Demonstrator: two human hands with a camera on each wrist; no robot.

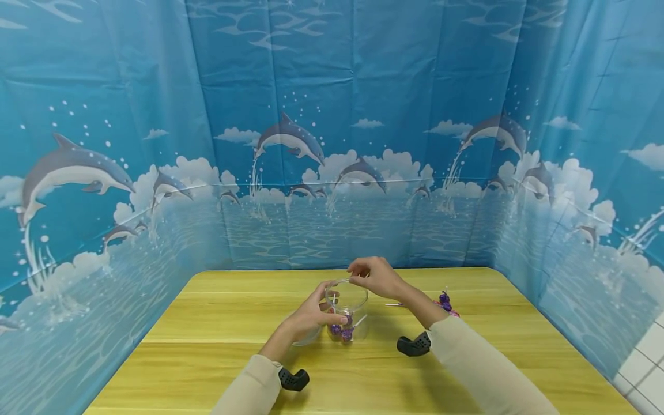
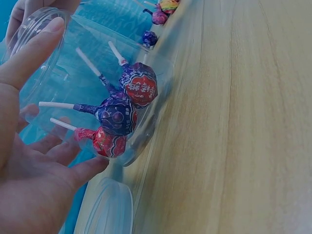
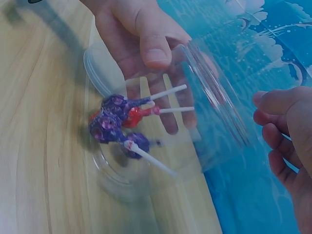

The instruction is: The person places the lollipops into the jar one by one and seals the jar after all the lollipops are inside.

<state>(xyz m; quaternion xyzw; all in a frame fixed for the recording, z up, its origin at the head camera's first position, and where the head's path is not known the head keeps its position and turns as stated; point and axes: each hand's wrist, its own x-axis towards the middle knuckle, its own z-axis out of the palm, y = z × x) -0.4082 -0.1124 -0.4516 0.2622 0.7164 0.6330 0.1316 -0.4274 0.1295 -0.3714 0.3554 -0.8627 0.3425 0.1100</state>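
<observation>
A clear plastic jar (image 1: 358, 305) stands on the table, several lollipops (image 2: 117, 114) inside it with red and purple wrappers and white sticks. My left hand (image 1: 310, 314) holds the jar from the left, its thumb on the near side and the fingers behind. Over the jar's rim (image 3: 219, 97) is my right hand (image 1: 377, 278). Its fingers (image 3: 280, 139) are loosely bent, and nothing shows between them and the thumb. A translucent round lid (image 2: 114, 209) lies beside the jar, partly hidden by my left hand in the head view.
More wrapped lollipops (image 1: 444, 301) lie on the yellow wooden table (image 1: 223, 323), partly behind my right forearm. One white lollipop stick (image 1: 392, 304) points toward the jar. A blue dolphin-print curtain (image 1: 321, 230) surrounds the table's back and sides.
</observation>
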